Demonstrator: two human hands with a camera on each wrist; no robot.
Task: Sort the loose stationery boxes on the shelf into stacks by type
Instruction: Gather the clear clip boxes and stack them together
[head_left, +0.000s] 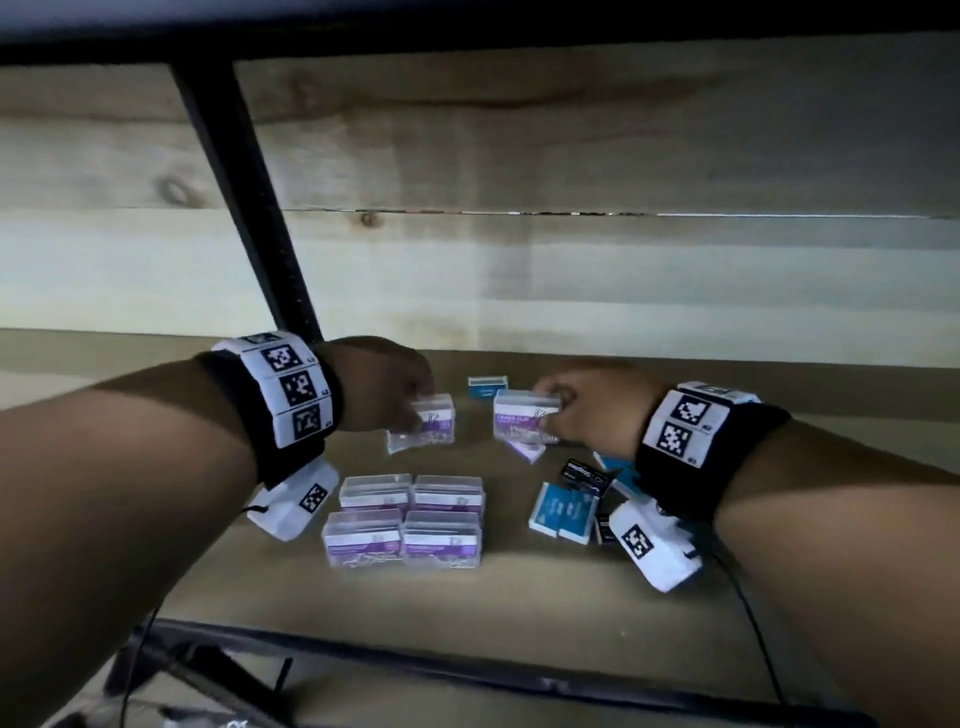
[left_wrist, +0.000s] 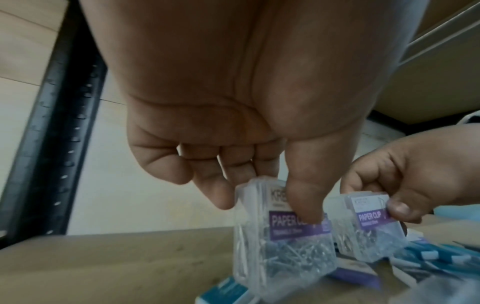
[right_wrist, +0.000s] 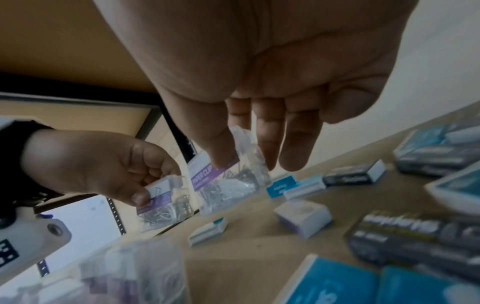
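Each hand holds one clear plastic paper clip box with a purple label, just above the brown shelf (head_left: 519, 566). My left hand (head_left: 415, 405) (left_wrist: 265, 205) pinches its paper clip box (head_left: 428, 422) (left_wrist: 283, 236) between thumb and fingers, from the top. To its right, my right hand (head_left: 551, 410) (right_wrist: 249, 162) pinches a second paper clip box (head_left: 523, 415) (right_wrist: 228, 181). The two boxes hang side by side, a short gap apart. Nearer me stands a group of several like paper clip boxes (head_left: 405, 514), packed two by two.
Blue-and-white boxes (head_left: 563, 512) and a black staples box (head_left: 587, 475) lie loose under my right wrist. A small blue box (head_left: 487, 387) sits at the back. A purple-and-white box (head_left: 530, 451) lies below the right-hand box. A black upright (head_left: 244, 197) stands behind my left hand.
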